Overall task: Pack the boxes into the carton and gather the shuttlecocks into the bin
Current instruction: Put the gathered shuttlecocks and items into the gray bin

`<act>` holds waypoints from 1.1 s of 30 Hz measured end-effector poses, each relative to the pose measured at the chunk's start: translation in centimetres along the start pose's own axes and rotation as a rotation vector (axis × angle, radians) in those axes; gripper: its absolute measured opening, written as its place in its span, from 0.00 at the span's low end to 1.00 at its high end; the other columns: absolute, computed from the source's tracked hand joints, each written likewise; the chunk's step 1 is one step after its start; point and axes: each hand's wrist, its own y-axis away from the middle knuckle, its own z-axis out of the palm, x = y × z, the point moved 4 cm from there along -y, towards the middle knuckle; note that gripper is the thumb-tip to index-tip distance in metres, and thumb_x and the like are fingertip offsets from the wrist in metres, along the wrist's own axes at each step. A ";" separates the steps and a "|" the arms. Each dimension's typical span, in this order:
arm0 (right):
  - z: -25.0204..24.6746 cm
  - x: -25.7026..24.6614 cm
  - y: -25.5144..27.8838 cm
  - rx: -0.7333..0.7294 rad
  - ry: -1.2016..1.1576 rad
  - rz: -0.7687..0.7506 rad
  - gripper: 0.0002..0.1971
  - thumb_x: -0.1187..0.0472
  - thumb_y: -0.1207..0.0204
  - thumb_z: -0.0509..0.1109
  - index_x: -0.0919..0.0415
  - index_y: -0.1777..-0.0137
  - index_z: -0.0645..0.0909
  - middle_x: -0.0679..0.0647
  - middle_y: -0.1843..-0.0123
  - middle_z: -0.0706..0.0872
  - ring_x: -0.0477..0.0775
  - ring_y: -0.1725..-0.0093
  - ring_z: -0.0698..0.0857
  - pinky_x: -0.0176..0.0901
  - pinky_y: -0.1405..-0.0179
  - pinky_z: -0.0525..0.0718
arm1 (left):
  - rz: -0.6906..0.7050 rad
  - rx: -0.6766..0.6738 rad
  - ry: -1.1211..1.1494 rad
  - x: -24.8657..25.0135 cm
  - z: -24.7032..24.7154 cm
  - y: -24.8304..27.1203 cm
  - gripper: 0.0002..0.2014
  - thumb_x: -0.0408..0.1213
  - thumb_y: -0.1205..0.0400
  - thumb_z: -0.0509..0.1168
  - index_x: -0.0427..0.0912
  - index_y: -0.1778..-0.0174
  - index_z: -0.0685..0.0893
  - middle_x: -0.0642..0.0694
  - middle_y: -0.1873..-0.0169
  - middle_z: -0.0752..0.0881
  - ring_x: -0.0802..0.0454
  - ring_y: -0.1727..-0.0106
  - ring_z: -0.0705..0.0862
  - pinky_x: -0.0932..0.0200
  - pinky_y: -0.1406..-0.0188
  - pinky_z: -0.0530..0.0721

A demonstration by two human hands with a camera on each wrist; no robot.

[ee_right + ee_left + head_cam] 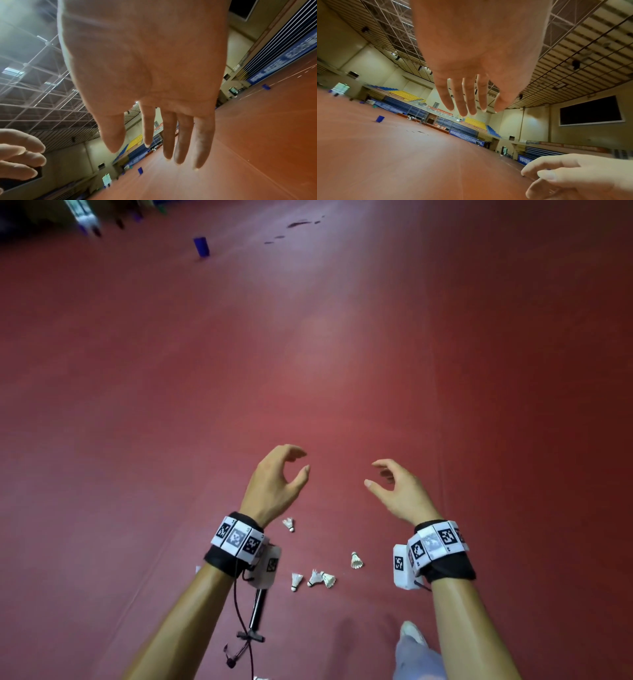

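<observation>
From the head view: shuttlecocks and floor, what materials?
Shuttlecocks: white skirts that look like feather, possibly plastic, on pale rounded bases with a dark band; too small to be sure. Floor: smooth red sports surface, probably vinyl or rubber, with a soft sheen.

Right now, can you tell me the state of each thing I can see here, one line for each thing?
left hand: empty, fingers loosely curled, held in the air.
right hand: empty, fingers loosely curled, held in the air.
shuttlecocks: five, scattered on the floor near the person, not gathered.
blue bin: upright on the floor, far away.
red floor: dark marks in the distance.
</observation>
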 end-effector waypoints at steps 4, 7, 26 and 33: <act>0.7 3.6 -8.4 -0.252 0.092 0.062 0.24 0.45 0.20 0.75 0.49 0.27 0.77 0.50 0.37 0.84 0.52 0.37 0.85 0.49 0.32 0.82 | -0.102 -0.002 -0.071 -3.0 3.8 -4.1 0.13 0.48 0.16 0.70 0.51 0.37 0.84 0.57 0.42 0.86 0.61 0.42 0.84 0.61 0.41 0.83; 2.5 6.2 -14.0 -0.364 0.131 0.066 0.21 0.47 0.20 0.76 0.53 0.30 0.79 0.52 0.40 0.86 0.52 0.40 0.86 0.45 0.35 0.81 | -0.199 -0.099 -0.125 -6.4 7.9 -6.4 0.13 0.48 0.16 0.69 0.51 0.37 0.83 0.56 0.42 0.86 0.60 0.43 0.84 0.59 0.43 0.84; 34.1 54.6 -25.2 -1.020 0.969 0.005 0.31 0.52 0.17 0.71 0.42 0.14 0.68 0.63 0.12 0.65 0.64 0.17 0.72 0.52 0.18 0.72 | -0.306 -1.008 -0.604 -47.0 55.2 11.6 0.29 0.33 0.17 0.66 0.43 0.18 0.69 0.41 0.27 0.79 0.39 0.26 0.79 0.44 0.28 0.78; 47.0 67.8 -30.4 -1.122 1.132 -0.319 0.50 0.55 0.18 0.74 0.40 0.09 0.39 0.62 0.14 0.66 0.65 0.19 0.73 0.58 0.24 0.76 | -0.114 -0.999 -0.538 -58.9 71.9 16.0 0.32 0.37 0.13 0.66 0.43 0.13 0.62 0.42 0.18 0.71 0.41 0.20 0.72 0.42 0.25 0.75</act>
